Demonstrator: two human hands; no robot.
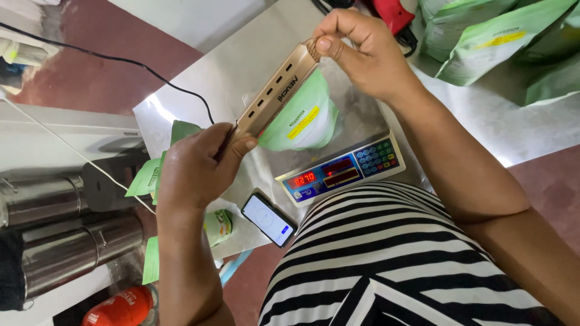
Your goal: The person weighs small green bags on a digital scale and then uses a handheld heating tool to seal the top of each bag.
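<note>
Tan slotted bar [275,96], pinched by left hand [196,169] at 7 o'clock and right hand [362,51] at 1 o'clock, spans (seemingly clamping) green pouch [302,118] on scale [344,172].

The person wears a black-and-white striped top [386,259], its bands curving across the belly. Both forearms are bare; no rings, watch or sleeves show.

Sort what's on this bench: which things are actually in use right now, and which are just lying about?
In use:
left hand and right hand, gripping the ends of a tan slotted bar
green pouch under the bar
digital scale bearing the pouch

Lying about:
phone
green bags
steel cylinders
red tool
</note>
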